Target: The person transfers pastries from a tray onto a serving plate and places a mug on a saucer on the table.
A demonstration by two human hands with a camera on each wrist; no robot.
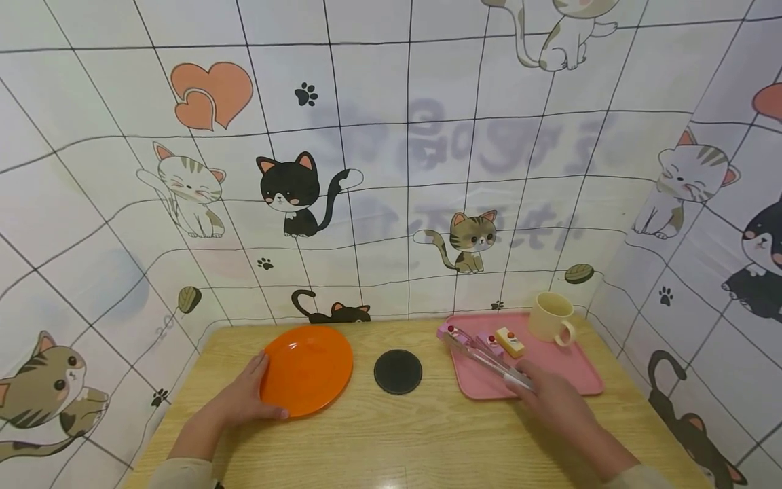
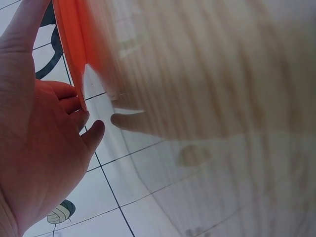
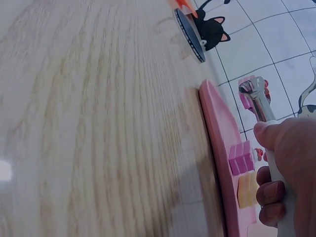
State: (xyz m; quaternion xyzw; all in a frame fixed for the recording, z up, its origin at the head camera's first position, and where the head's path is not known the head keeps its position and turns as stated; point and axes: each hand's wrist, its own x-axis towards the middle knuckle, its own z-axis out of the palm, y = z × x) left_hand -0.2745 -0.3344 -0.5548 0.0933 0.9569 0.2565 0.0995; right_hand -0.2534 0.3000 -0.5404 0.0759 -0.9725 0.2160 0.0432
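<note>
A pair of tongs (image 1: 512,378) is held in the right hand (image 1: 556,399), the fingers wrapped round its white handle. At its tips, a pink toy cake slice (image 1: 445,330) appears to be pinched, raised above the pink tray (image 1: 556,368). The tongs' long axis is pointed ahead and leftward from the right hand, so the slice is reached ahead-left of it, far from the left hand (image 1: 239,395).

The span leftward seems to matter most: the orange plate (image 1: 308,370) is found well to the right hand's left, with a black coaster (image 1: 398,371) between. The plate's rim is touched by the left hand, its thumb spread apart from its fingers.

Ahead-left of the right hand, a yellow cake slice (image 1: 510,342) is seen on the tray; straight ahead, a cream mug (image 1: 547,319).
</note>
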